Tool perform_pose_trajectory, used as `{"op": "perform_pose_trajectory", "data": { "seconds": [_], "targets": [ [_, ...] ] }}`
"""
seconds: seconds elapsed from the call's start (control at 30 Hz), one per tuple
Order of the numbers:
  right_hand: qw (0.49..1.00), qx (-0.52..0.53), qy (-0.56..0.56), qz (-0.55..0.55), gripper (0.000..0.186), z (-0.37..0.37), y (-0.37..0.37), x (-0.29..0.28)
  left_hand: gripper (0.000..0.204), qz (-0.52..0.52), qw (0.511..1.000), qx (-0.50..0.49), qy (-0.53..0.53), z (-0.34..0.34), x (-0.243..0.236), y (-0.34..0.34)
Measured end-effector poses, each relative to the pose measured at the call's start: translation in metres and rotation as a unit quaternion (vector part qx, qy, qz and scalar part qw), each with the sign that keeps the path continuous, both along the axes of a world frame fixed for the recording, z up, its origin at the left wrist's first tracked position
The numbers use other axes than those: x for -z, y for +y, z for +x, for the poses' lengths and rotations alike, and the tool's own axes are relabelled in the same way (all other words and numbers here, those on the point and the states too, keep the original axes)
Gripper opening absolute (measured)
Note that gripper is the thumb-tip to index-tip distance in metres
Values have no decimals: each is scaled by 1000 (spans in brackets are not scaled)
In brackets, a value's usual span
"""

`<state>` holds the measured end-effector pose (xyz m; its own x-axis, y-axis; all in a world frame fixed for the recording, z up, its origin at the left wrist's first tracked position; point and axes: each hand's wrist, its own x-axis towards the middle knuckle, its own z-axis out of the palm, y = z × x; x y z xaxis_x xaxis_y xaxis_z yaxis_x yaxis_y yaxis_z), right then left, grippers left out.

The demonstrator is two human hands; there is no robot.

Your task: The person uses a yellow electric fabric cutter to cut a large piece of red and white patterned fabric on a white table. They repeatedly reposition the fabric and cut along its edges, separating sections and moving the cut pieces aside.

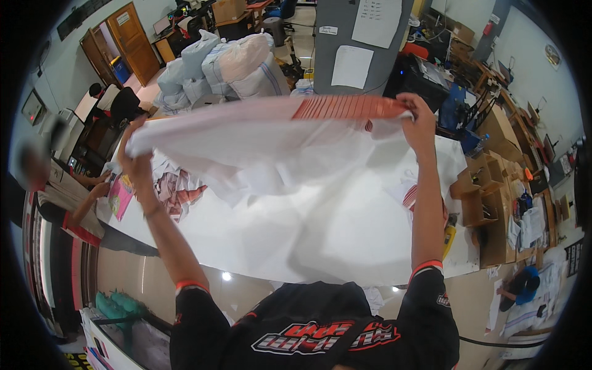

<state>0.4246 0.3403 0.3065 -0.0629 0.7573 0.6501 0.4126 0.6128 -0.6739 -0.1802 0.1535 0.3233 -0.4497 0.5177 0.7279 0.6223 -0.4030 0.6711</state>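
Note:
A white piece of fabric [259,145] with a red striped part is stretched in the air above a white table [345,228]. At its left end my left hand [137,157] grips the cloth, fingers closed. My right hand [419,120] pinches the opposite end beside the red stripes. Between the hands the lower part of the cloth hangs in loose folds. Red-and-white fabric pieces [176,194] lie in a heap on the table near my left forearm. Another striped piece [410,196] lies partly hidden behind my right forearm.
A yellow-handled tool [450,237] lies at the table's right side, near a cardboard organizer [484,185]. A co-worker [68,197] stands at the left end, hands by a pink packet [121,196]. Large stuffed sacks [228,68] and a grey pillar [357,37] stand beyond the table.

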Motion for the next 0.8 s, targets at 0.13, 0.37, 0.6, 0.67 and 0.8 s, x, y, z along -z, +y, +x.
{"op": "perform_pose_trajectory", "data": {
  "seconds": [0.13, 0.37, 0.6, 0.67, 0.8],
  "targets": [
    [986, 51, -158, 26, 54, 20, -63, 31, 41, 9, 997, -36, 60, -14, 74, -113],
    [962, 100, -253, 28, 33, 45, -96, 201, 36, -257, 966, 30, -23, 15, 231, -181],
    [942, 60, -311, -111, 43, 32, -115, 300, 47, -529, 825, -88, 179, 12, 336, -180],
    [943, 59, -292, -150, 47, 25, -125, 307, 47, -422, 894, -61, 138, 32, 352, -162],
    [925, 60, -338, -160, 72, 34, -121, 339, 65, -416, 901, -7, 123, 148, 377, -95]
  ]
}}
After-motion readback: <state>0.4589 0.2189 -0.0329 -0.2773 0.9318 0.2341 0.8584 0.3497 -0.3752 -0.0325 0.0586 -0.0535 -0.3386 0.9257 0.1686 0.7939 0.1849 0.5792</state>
